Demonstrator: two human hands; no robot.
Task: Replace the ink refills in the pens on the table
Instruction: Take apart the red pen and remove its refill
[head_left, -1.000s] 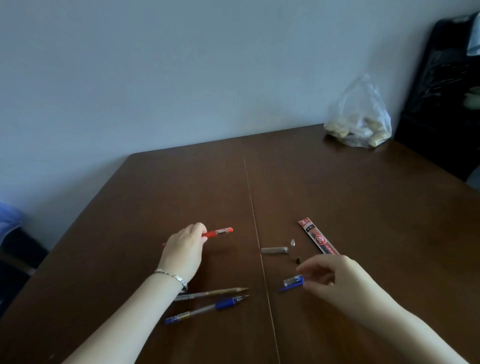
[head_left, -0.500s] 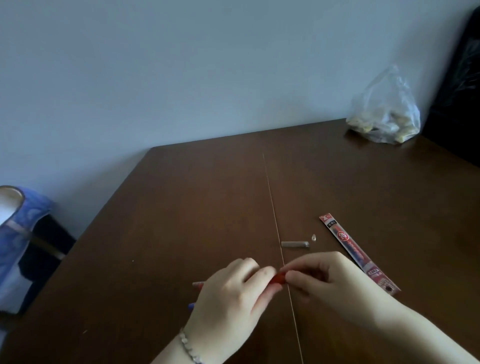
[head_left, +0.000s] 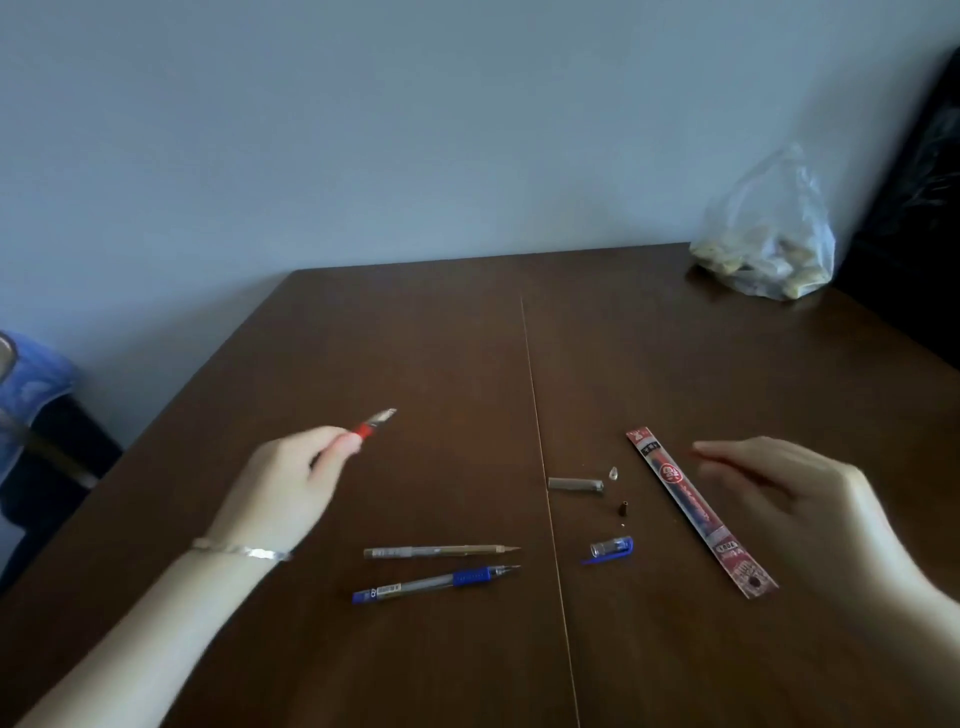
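My left hand (head_left: 291, 483) grips a red pen (head_left: 375, 422) by its barrel, with the pen's tip end raised and pointing up and to the right. My right hand (head_left: 779, 493) hovers just right of the red refill packet (head_left: 698, 512), motion-blurred, with a faint red smear at its fingertips. A clear pen with a gold tip (head_left: 441, 551) and a blue pen (head_left: 436, 582) lie side by side near me. A blue cap (head_left: 610, 550), a clear tube piece (head_left: 575, 484), a tiny clear tip (head_left: 613, 473) and a small dark tip (head_left: 623, 509) lie loose right of the table seam.
The brown wooden table (head_left: 415, 338) has a seam running down its middle. A plastic bag of pale lumps (head_left: 769, 244) sits at the far right corner. A dark chair (head_left: 914, 223) stands to the right, and a blue-covered object (head_left: 31, 384) stands off the left edge.
Both hands were together on the red pen near the seam. They have pulled apart: the left hand went left and up with the pen, the right hand went right beside the refill packet.
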